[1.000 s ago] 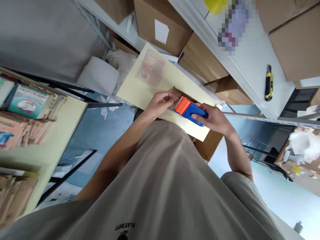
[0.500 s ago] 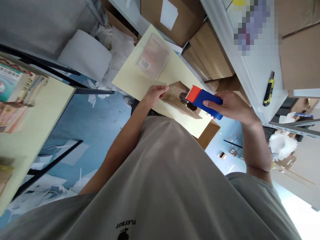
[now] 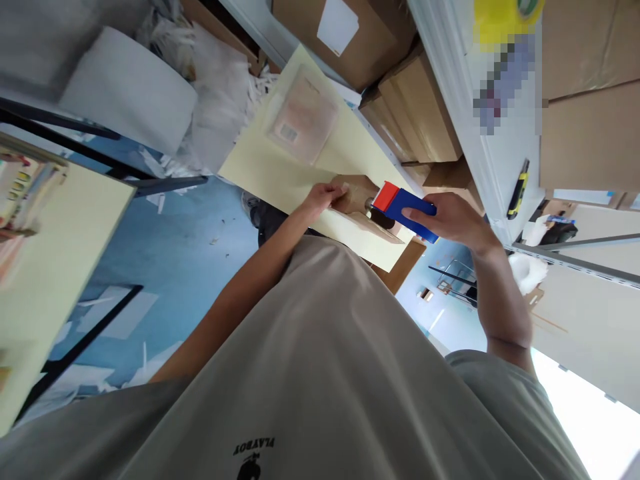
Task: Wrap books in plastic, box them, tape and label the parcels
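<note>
Pale yellow table [image 3: 280,175], flat brown package [image 3: 361,207] lying on it, bagged booklet [image 3: 301,122] beyond

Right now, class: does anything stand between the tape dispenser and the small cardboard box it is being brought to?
Nothing visible does. The right hand holds the tape dispenser right at the cardboard box; the left hand grips the box's other side.

Tape dispenser [image 3: 404,210]: blue body, orange-red head, gripped at the body, tilted, head against the cardboard parcel [image 3: 357,200]. Parcel: small, brown, flat on the pale yellow table [image 3: 280,175], at its near edge, pinned at one end.
</note>
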Demonstrator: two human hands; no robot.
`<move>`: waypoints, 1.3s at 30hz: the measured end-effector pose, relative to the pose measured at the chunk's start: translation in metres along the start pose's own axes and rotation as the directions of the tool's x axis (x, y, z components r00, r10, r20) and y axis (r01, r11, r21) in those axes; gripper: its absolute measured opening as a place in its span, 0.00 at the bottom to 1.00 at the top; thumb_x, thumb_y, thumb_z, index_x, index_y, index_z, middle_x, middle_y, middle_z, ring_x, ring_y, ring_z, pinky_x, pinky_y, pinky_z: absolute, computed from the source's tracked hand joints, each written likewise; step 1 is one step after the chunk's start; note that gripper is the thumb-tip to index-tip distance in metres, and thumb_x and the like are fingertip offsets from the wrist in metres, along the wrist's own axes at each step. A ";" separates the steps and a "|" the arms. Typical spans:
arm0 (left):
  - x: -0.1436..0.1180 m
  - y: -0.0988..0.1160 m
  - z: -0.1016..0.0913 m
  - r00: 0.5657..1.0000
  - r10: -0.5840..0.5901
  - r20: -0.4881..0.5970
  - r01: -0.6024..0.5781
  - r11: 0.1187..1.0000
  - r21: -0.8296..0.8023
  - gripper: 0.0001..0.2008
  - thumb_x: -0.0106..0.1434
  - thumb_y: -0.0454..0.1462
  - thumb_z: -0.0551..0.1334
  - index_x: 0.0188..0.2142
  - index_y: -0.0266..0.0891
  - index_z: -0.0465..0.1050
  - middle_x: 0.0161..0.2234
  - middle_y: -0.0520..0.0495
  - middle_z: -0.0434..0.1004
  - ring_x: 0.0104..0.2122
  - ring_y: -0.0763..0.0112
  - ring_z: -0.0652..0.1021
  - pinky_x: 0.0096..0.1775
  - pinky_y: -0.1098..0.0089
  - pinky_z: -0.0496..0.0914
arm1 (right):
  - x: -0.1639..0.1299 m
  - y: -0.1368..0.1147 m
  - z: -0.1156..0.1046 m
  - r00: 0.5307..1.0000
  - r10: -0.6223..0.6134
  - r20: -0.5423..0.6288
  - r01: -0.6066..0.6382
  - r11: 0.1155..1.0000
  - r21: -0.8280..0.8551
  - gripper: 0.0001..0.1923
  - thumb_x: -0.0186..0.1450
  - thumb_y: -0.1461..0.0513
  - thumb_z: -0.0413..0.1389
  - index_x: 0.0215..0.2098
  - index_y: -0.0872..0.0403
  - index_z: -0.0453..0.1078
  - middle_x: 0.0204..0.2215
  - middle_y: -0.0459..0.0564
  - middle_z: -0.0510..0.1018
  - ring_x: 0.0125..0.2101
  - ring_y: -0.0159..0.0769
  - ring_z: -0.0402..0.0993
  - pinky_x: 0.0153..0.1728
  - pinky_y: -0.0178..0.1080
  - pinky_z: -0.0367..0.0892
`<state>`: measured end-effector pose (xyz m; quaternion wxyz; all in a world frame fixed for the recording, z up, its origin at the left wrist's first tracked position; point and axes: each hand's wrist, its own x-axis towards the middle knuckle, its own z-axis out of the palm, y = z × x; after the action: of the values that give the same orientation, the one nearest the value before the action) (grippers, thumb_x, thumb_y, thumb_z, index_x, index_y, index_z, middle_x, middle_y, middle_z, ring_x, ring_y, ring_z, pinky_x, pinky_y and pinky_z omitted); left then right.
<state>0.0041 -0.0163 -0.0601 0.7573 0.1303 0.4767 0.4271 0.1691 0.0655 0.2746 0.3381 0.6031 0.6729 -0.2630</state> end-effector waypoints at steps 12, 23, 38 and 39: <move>-0.030 -0.003 0.002 0.956 0.223 0.191 -0.289 0.831 0.476 0.34 0.62 0.34 0.74 0.67 0.39 0.78 0.66 0.32 0.84 0.56 0.52 0.85 0.59 0.55 0.81 | -0.016 -0.027 -0.005 0.991 0.133 0.028 -0.130 0.987 -0.099 0.36 0.76 0.28 0.59 0.33 0.49 0.77 0.27 0.54 0.83 0.31 0.48 0.82 0.34 0.45 0.65; -0.043 -0.002 0.032 0.859 0.203 0.471 -0.485 0.620 0.617 0.64 0.64 0.48 0.84 0.88 0.35 0.52 0.75 0.20 0.73 0.75 0.27 0.74 0.74 0.40 0.72 | -0.038 -0.048 0.011 0.972 0.234 0.011 -0.232 0.968 -0.091 0.31 0.79 0.34 0.62 0.37 0.50 0.80 0.33 0.57 0.87 0.35 0.49 0.84 0.36 0.45 0.68; -0.051 0.027 0.052 0.782 0.175 0.599 -0.580 0.556 0.595 0.35 0.67 0.41 0.83 0.69 0.37 0.76 0.62 0.23 0.78 0.64 0.28 0.80 0.65 0.41 0.77 | -0.047 -0.063 0.017 0.956 0.292 -0.008 -0.291 0.949 -0.122 0.30 0.80 0.35 0.59 0.43 0.51 0.83 0.39 0.60 0.89 0.42 0.55 0.87 0.41 0.47 0.70; -0.051 0.027 0.052 0.786 0.172 0.593 -0.574 0.556 0.600 0.34 0.68 0.41 0.82 0.68 0.37 0.76 0.62 0.22 0.78 0.64 0.28 0.80 0.65 0.41 0.77 | -0.045 -0.063 0.018 0.956 0.292 -0.007 -0.290 0.949 -0.126 0.30 0.80 0.35 0.59 0.44 0.51 0.84 0.39 0.61 0.89 0.42 0.56 0.87 0.41 0.48 0.70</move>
<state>0.0242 -0.0284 0.0146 0.6095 0.6340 0.3705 0.2987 0.1112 0.0147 0.2947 0.4146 0.6716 0.5899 -0.1709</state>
